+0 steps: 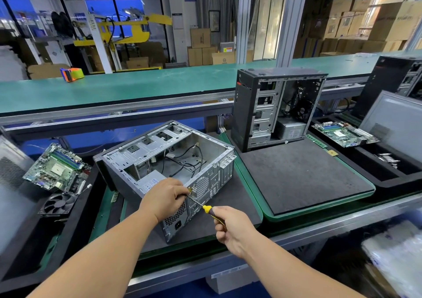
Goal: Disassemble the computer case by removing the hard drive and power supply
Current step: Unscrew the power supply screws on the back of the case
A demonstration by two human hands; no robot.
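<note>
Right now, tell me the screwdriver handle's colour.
Yellow and black; the screwdriver handle shows best in the head view.

Illumination bright and even, source overhead, out of frame. Shadows soft and short under the case [166,167] and both forearms. Blue cast on background windows. Mild glare on the panel [397,119] at right and on the plastic bags [397,256] lower right. Strong wide-angle bending of the conveyor [137,87] and frame edges. Corners blurred; centre sharp.
</note>
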